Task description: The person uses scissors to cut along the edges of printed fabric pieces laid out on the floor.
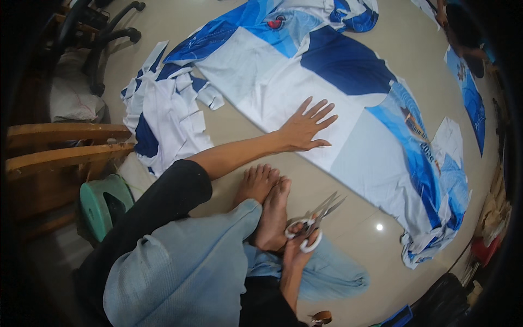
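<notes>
Blue/white fabric (357, 136) is spread on floor (354, 231), R of green stool (101, 204); L hand (306, 129) is laid on it, splayed wide, nothing gripped. Scissors (320, 215) are held in curled R hand (297, 252) tho.

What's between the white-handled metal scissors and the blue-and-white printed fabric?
In the head view, only a bare strip of beige floor shows between the scissors and the fabric.

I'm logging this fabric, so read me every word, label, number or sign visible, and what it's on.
Blue and white fabric, right blue panel: dark lettering and a number; I won't copy printed text.
Same fabric, top: red emblem, any lettering too small to read.
Separate blue printed piece, far right: brownish mark, too blurred to read.
</notes>
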### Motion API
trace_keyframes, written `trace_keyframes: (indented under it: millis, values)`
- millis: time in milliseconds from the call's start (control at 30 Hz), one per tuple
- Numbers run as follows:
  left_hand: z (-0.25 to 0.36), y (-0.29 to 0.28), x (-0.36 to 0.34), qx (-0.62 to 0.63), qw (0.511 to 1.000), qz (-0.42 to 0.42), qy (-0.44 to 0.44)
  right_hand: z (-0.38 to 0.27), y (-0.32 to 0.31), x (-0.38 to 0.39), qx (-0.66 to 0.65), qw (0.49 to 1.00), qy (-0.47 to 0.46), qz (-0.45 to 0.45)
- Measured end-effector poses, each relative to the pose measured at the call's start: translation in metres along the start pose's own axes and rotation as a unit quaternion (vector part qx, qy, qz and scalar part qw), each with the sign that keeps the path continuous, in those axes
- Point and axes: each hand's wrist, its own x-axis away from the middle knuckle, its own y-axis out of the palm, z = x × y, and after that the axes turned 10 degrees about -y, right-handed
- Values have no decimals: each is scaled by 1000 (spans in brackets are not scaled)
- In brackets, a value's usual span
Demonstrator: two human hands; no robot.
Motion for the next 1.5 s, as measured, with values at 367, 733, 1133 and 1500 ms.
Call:
trace_keyframes:
  millis: [367, 733, 1133, 1500]
  values:
    - [22, 14, 24, -16, 998, -19, -51, 14, 31, -56, 119, 992, -31, 10]
    - [22, 14, 25, -11, 998, -18, -53, 16, 40, -63, 194, 979, -56, 5]
    - [21, 17, 24, -13, 998, -22, -55, 18, 37, -64, 251, 965, -71, 29]
    - [22, 15, 24, -22, 997, -34, -62, 12, 44, -76, 219, 972, -74, 37]
